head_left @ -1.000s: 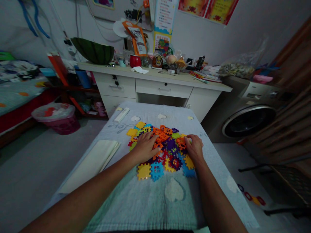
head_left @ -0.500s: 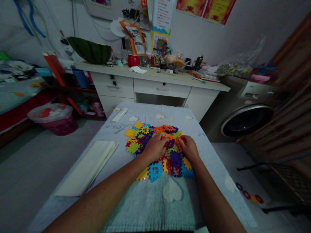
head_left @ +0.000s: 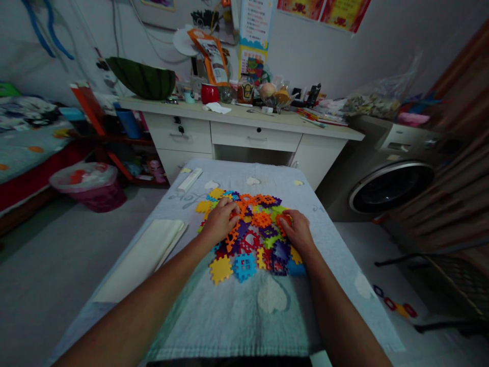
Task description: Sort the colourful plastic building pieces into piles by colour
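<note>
A spread of interlocking plastic building pieces (head_left: 250,239) in orange, yellow, blue, purple, green and red lies on the cloth-covered table, some overlapping. At the left of the spread is my left hand (head_left: 220,222), fingers curled with an orange notched piece (head_left: 232,238) at the fingertips and thumb. My right hand (head_left: 298,230) rests at the right edge, thumb and fingers closed on another orange notched piece (head_left: 283,222). Between the hands lies a flat orange piece (head_left: 262,220). In front are a yellow square piece (head_left: 220,269) and a blue window-shaped piece (head_left: 244,266).
A folded cream cloth (head_left: 141,260) lies on the table's left, with a white narrow box (head_left: 190,180) farther back. Behind the table stands a white desk (head_left: 183,135) with clutter and a watermelon piece (head_left: 142,79). To the right is a washing machine (head_left: 382,168).
My left hand has moved left and slightly away from me, uncovering the orange, purple and red pieces in the middle. My right hand has stayed nearly in place at the right edge.
</note>
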### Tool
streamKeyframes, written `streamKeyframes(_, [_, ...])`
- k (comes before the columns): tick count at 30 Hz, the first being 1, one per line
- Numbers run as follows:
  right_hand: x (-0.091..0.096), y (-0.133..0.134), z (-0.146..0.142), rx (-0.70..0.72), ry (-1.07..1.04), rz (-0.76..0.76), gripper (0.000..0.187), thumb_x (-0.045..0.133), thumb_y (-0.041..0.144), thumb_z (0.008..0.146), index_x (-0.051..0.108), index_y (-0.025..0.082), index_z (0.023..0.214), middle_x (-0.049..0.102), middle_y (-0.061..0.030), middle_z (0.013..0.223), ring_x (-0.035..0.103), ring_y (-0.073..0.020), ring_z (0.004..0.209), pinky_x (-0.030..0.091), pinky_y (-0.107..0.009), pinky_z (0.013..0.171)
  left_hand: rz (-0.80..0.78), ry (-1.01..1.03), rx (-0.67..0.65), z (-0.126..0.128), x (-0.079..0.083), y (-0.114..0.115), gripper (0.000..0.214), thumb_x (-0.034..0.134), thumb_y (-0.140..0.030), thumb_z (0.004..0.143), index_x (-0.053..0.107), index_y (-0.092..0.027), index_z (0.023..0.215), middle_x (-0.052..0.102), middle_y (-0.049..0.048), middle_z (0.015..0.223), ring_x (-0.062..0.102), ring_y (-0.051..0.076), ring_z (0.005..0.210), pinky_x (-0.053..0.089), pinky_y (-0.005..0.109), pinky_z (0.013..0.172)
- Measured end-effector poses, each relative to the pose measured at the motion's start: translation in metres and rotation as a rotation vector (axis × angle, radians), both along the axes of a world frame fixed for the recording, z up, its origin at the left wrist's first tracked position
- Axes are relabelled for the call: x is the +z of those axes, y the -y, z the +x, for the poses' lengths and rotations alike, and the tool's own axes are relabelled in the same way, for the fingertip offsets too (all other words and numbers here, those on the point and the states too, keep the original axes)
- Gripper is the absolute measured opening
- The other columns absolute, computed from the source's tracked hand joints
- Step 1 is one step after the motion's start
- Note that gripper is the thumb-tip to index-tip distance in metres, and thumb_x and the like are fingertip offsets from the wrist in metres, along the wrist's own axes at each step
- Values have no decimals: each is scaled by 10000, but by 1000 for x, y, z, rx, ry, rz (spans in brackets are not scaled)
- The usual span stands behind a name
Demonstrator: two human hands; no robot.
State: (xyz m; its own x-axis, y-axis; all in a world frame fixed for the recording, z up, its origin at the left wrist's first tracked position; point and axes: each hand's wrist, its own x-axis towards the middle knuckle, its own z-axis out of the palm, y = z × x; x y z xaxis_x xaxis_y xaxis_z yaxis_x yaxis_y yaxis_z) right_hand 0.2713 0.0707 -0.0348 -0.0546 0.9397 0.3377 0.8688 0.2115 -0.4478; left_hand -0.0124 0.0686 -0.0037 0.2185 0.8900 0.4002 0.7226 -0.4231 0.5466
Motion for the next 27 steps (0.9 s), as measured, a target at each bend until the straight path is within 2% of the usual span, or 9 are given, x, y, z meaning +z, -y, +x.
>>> streamKeyframes(4, [7,4,-3,42,13,60,319,528,392,884,649,187,1097,657,-107,1158,553,-269,1087,344,-449,990,54,55,-25,5,5,3,68,572,-143,779,563,-206,804,511,32,963,555,190,939,480,324,844])
streamKeyframes(8, [22,12,-17,168,81,119,302,471,322,928,634,245,1171,614,-66,1286,451,-272,1234,206,-526,1084,101,105,-36,13,9,4,86,530,-129,797,569,-203,813,526,42,1003,560,186,986,484,320,889])
streamKeyframes(12, [30,21,-38,270,223,11,363,445,366,950,587,293,1276,533,-64,1393,346,-311,1330,128,-594,1098,89,-32,8,7,3,1,229,472,-115,817,609,-205,977,559,75,1158,538,226,1137,438,375,1005])
streamKeyframes(15, [30,25,-48,302,309,-71,454,444,422,946,510,271,1369,489,-96,1422,308,-339,1353,121,-608,1101,49,-165,106,-5,-4,3,309,476,-172,840,608,-195,1119,519,107,1314,499,266,1220,387,423,1061])
streamKeyframes(17, [30,25,-51,290,327,-99,485,467,415,934,484,252,1390,517,-105,1382,328,-335,1336,122,-598,1107,-3,-220,178,-13,-7,7,358,494,-304,874,584,-203,1205,479,121,1375,458,296,1269,361,462,1070])
streamKeyframes(20, [31,24,-52,262,326,-108,510,536,384,895,484,249,1384,564,-105,1301,400,-312,1263,135,-583,1107,-137,-308,267,-23,-12,12,556,556,-488,828,524,-217,1313,404,155,1440,371,366,1336,324,525,1069])
streamKeyframes(23, [30,21,-54,253,318,-98,459,582,383,869,548,268,1313,597,-98,1217,456,-300,1179,137,-597,1094,-259,-354,240,-27,-17,16,667,556,-574,800,481,-225,1364,390,163,1452,359,377,1341,335,517,1051])
streamKeyframes(27, [25,19,-57,242,277,-57,350,587,366,870,610,262,1203,630,-87,1105,493,-288,1108,177,-579,1075,-259,-356,165,-19,-21,24,649,547,-589,802,500,-243,1349,375,144,1476,340,353,1358,321,495,1060])
